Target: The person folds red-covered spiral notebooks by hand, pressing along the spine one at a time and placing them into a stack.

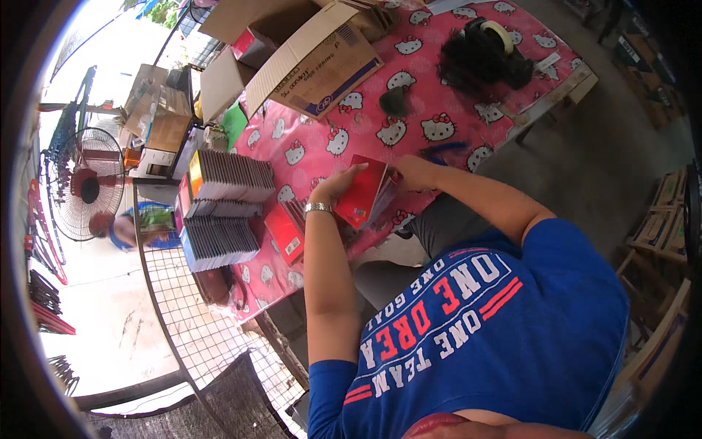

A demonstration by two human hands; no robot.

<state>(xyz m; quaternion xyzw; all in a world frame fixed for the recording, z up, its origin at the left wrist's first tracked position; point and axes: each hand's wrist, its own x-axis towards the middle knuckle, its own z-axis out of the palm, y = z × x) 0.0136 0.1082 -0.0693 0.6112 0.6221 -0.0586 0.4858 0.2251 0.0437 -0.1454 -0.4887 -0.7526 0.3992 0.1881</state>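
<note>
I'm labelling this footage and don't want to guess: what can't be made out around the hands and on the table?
Right hand: in the head view, its fingertips are partly hidden at the edge of the red booklets.
Number of booklets held: in the head view, their edges are too small and blurred to count.
Cardboard box: in the head view, its flaps hide much of the inside.

At the near edge of the pink-covered rectangular bench [420,91], a red rectangular paper booklet [361,194] is between the left hand [334,184] and right hand [414,174], with red stacked booklets [284,233] just left, dark-edged book rows [232,177] farther left, a brown cardboard box [314,69] behind and a black shaggy bundle [475,64] behind right.
</note>
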